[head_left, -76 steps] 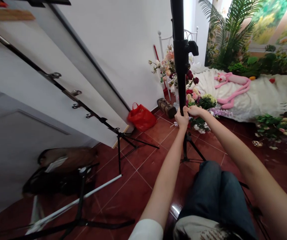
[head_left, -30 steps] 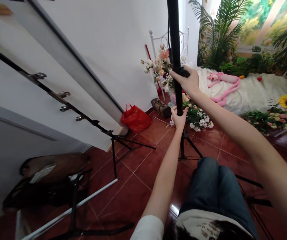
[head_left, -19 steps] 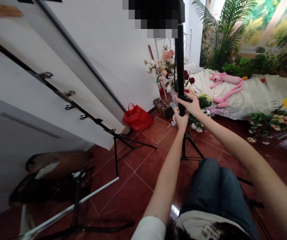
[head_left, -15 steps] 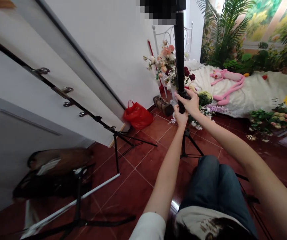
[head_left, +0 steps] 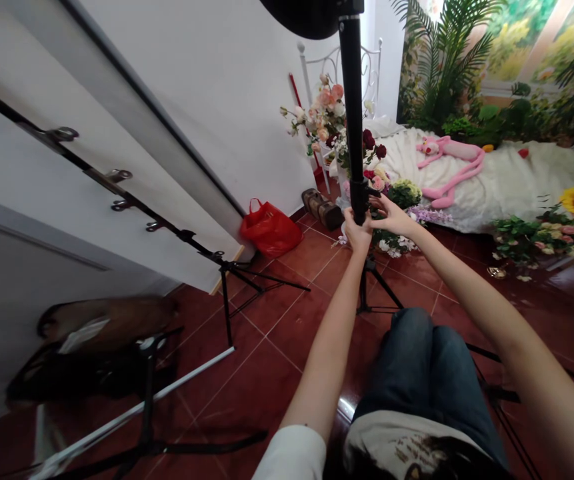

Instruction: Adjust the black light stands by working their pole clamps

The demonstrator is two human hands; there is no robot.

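Observation:
In front of me stands a black light stand (head_left: 351,113), its upright tube running up to a dark round lamp head (head_left: 304,15) at the top edge. My left hand (head_left: 357,233) is wrapped round the pole just below its thick collar (head_left: 359,200). Fingers and thumb of my right hand (head_left: 391,219) close on the small knob (head_left: 373,193) at the collar's right side. What the fingertips press on is partly hidden. Below my hands the tripod legs (head_left: 385,288) spread on the tiles.
A red bag (head_left: 271,230) and a brown case (head_left: 321,208) lie by the wall. Another black stand (head_left: 227,267) with clips leans left. A white pole (head_left: 187,383) crosses the floor. Flowers (head_left: 329,110) and a pink plush toy (head_left: 459,150) are by and on the draped bed (head_left: 517,193).
My right hand has slid down from across the collar to the knob at its right side. The left hand keeps its grip on the pole. The whole view has shifted slightly.

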